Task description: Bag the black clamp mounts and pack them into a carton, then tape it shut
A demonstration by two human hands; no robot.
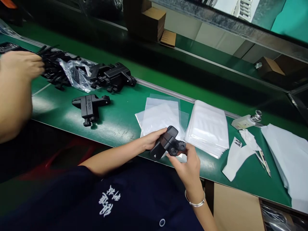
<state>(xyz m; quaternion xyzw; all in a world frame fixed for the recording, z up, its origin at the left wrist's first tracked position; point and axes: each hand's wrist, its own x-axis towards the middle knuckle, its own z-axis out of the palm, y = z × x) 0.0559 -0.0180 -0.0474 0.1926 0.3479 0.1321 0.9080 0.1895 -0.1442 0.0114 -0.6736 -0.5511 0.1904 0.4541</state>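
Both my hands hold one black plastic part (167, 141) just above the near edge of the green belt (120, 118). My left hand (151, 139) grips its left side with the fingers curled round it. From below right, my right hand (189, 165) pinches the part's knobbed end; a silver bracelet is on that wrist. Under and behind the part lie loose clear plastic bags (161, 115).
A co-worker's arm (14, 86) at far left reaches into a pile of black parts and a crumpled bag (77, 73). One black part (90, 107) lies alone. A stack of bags (208, 126), a small bottle (246, 121), paper strips (237, 155) and white sheets (288, 154) lie to the right.
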